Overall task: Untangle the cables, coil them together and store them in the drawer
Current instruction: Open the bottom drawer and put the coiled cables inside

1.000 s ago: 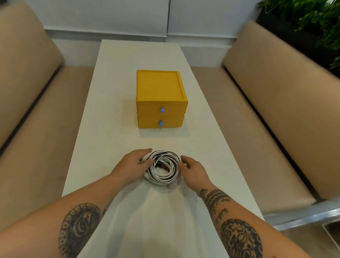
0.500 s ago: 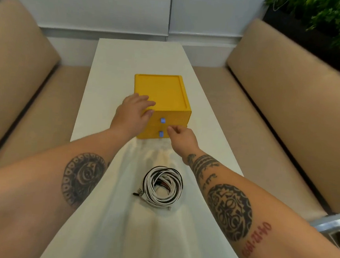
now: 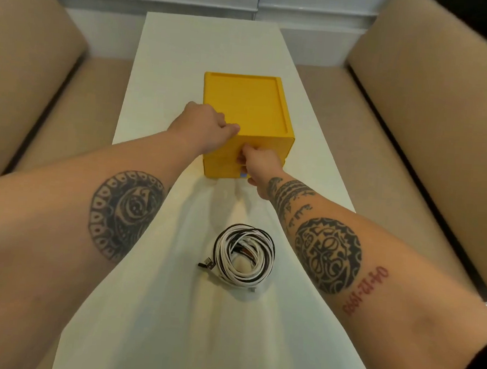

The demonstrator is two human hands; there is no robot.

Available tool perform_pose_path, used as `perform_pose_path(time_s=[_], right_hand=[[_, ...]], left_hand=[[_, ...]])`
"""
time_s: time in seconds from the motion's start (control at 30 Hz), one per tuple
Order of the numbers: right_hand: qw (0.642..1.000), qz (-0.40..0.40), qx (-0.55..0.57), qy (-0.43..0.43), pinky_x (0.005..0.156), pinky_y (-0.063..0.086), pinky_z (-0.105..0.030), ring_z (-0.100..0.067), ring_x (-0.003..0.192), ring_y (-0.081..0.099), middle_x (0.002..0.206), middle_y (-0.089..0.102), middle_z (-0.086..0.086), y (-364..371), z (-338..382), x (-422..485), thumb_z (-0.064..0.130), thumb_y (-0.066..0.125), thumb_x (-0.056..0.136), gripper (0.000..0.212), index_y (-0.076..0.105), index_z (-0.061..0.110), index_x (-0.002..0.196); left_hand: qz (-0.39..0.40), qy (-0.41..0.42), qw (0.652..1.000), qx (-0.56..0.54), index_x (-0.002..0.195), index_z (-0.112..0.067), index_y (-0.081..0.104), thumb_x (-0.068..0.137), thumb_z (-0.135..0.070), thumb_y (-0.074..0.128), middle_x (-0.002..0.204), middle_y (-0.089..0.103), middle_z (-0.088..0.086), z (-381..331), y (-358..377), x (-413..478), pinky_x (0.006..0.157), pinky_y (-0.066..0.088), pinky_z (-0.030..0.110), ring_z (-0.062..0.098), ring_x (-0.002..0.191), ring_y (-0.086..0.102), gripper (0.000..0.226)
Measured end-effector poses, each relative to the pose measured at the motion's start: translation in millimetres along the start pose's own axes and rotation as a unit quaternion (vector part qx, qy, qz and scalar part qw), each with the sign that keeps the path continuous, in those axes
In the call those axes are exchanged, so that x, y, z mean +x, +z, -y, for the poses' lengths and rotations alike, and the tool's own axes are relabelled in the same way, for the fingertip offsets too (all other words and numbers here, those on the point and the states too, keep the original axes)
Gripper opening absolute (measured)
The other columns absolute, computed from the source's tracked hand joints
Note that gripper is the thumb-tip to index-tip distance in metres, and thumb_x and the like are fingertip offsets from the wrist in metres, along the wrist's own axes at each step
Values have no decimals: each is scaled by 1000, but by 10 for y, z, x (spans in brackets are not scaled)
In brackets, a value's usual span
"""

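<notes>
left hand (image 3: 208,129) fingers grip the drawer box (image 3: 251,103), bracing it. right hand (image 3: 260,163) fingers pinch the upper drawer (image 3: 281,147) front. pull straight back toward the cables (image 3: 245,256) nearer than the fingers.

Drawer box (image 3: 244,103) is yellow, its lower knob (image 3: 243,175) blue. Cable coil (image 3: 264,258) is white and black. Table (image 3: 212,45) white, benches (image 3: 432,97) tan. My forearms (image 3: 58,228) carry black tattoos.

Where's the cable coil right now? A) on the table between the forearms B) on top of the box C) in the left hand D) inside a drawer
A: the coil lies on the table between the forearms, while the left hand grips the box and the right hand pinches at the top drawer.
</notes>
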State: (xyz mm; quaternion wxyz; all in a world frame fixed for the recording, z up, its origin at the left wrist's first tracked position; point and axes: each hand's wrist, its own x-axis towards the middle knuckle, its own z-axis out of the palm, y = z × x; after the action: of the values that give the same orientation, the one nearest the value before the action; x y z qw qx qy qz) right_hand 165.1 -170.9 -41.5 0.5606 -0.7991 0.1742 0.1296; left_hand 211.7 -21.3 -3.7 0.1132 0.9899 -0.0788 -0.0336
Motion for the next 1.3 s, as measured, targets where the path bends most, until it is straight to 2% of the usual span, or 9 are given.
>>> perform_pose_path(time_s=[0.07, 0.17, 0.23, 0.53, 0.63, 0.93, 1.1, 1.2, 1.3], right_hand=[[1000, -6, 7, -4, 76, 49, -36, -27, 85, 60, 92, 66, -9, 27, 3, 23, 37, 47, 90, 27, 58, 19, 73], [999, -24, -5, -31, 90, 53, -54, -38, 93, 64, 94, 69, -16, 50, -100, 115, 41, 44, 80, 27, 58, 21, 69], [999, -28, -24, -40, 90, 52, -57, -38, 91, 64, 87, 66, -13, 42, -127, 95, 40, 44, 83, 28, 56, 22, 66], [994, -16, -65, -83, 85, 49, -48, -37, 94, 61, 99, 69, -17, -66, -151, -154, 33, 43, 101, 32, 63, 15, 85], [993, -11, -70, -93, 80, 49, -45, -33, 85, 58, 97, 69, -15, -109, -171, -211, 34, 44, 101, 34, 66, 12, 90], [994, 9, -60, -94, 59, 33, -31, -20, 63, 45, 70, 54, -2, -249, -257, -427, 30, 47, 98, 32, 57, 17, 71], [989, 25, -112, -98, 68, 49, -40, -28, 75, 59, 76, 63, -6, -280, -250, -487, 38, 45, 101, 37, 63, 13, 81], [953, -52, -249, -163, 64, 44, -34, -24, 75, 58, 70, 56, 5, -341, -141, -521, 50, 49, 98, 36, 55, 23, 75], [886, -205, -317, -268, 77, 43, -40, -22, 88, 54, 87, 59, 4, -390, 1, -588, 53, 54, 93, 31, 53, 25, 81]], left_hand=[[-8, -6, 1000, 16, 99, -18, 73, 92, -68, 45, 117, 68, 10, -48, -58, 30, 91, 50, 44, 33, 118, 52, 58], [-17, 4, 998, 56, 82, -13, 74, 89, -66, 55, 74, 58, 6, -148, -162, 65, 67, 41, 36, 27, 86, 52, 57], [-14, 12, 998, 65, 78, -10, 76, 88, -65, 57, 66, 56, 7, -170, -191, 91, 61, 37, 33, 26, 75, 51, 58], [20, 4, 994, 112, 64, -12, 60, 87, -59, 63, 67, 53, 8, -338, -259, 122, 61, 43, 36, 26, 69, 50, 53], [29, 8, 990, 135, 72, -12, 67, 84, -64, 64, 70, 56, 7, -348, -293, 122, 62, 46, 36, 27, 72, 52, 54], [0, -3, 994, 114, 91, -12, 77, 81, -68, 65, 80, 65, 7, -312, -225, 51, 64, 48, 36, 27, 77, 55, 58], [4, -20, 995, 93, 93, -15, 77, 80, -70, 63, 85, 66, 7, -289, -186, 5, 64, 46, 36, 26, 78, 54, 59], [12, -27, 996, 84, 94, -18, 77, 80, -72, 60, 90, 64, 6, -280, -185, -2, 77, 51, 41, 28, 86, 53, 58], [33, -4, 996, 88, 97, -14, 77, 87, -66, 58, 94, 66, 8, -289, -213, -22, 79, 50, 40, 30, 92, 57, 56]])
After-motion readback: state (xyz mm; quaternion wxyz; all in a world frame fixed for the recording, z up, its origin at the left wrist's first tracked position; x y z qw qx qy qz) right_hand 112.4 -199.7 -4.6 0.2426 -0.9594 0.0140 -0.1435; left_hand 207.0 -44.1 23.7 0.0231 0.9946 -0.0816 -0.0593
